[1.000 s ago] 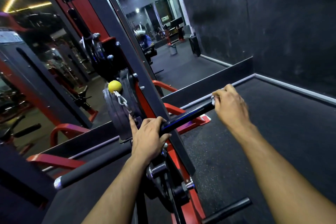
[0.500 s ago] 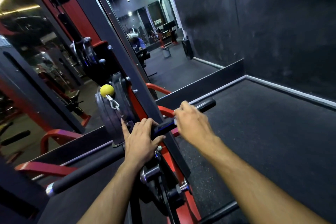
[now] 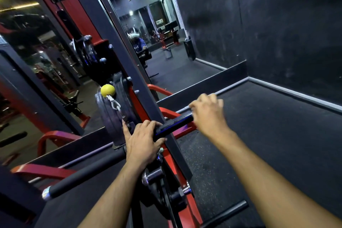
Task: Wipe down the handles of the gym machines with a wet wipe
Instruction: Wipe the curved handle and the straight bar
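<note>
One long black bar handle (image 3: 88,171) is seen running from a chrome cap at near left up and to the right, across one dark machine upright (image 3: 118,46) with red frame parts. Two bare hands are on it. The left hand (image 3: 143,139) is curled over the bar near its middle, fingers wrapped on top and thumb underneath, just beside the upright. The right hand (image 3: 208,114) is closed round the bar farther to the right, near its far end; it is motion-blurred, and a pale scrap showing at the fingertips may be the wet wipe, though this cannot be told for certain. Between the two hands a short stretch of the bar is exposed, with a blue sheen on it. One yellow ball (image 3: 107,90) is noted left of the upright, with a metal clip hanging below it, in front of one stack of dark weight plates (image 3: 109,116). One shorter black handle (image 3: 224,213) is seen low at near right. Dark rubber flooring (image 3: 268,135) is spread to the right, bounded by a dark wall. One mirror panel (image 3: 166,42) beyond the upright shows a reflected figure.
</note>
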A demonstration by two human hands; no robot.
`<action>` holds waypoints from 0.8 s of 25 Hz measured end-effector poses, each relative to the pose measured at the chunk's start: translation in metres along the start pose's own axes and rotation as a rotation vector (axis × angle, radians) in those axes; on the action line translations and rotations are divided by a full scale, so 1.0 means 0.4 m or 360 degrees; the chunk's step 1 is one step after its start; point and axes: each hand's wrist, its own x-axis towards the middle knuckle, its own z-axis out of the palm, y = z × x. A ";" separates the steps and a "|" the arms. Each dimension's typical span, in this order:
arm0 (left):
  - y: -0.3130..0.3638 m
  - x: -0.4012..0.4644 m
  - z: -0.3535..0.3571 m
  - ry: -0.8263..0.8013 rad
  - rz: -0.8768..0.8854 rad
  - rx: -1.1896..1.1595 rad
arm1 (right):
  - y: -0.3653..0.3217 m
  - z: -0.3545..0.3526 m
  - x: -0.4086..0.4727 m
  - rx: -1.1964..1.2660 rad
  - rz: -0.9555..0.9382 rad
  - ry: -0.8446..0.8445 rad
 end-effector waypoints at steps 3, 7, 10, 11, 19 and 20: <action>-0.001 0.001 -0.001 -0.0040 0.0000 0.0062 | -0.099 0.037 -0.054 0.0041 -0.0395 -0.0078; -0.003 0.000 -0.001 -0.0052 -0.0002 0.0056 | -0.014 0.015 -0.009 0.0027 -0.0272 0.0030; 0.001 0.001 -0.007 -0.0082 0.0006 0.0067 | 0.111 -0.017 0.032 0.0031 0.0180 0.0043; 0.000 0.000 -0.007 -0.0086 0.0010 0.0070 | 0.139 -0.020 0.039 0.0171 0.0288 0.0023; -0.011 -0.002 0.003 -0.0001 0.0045 0.0013 | 0.187 0.066 0.033 0.2717 0.1211 -0.0088; -0.010 -0.001 0.002 -0.0003 0.0044 0.0006 | 0.180 0.067 0.032 0.2860 0.1238 -0.0061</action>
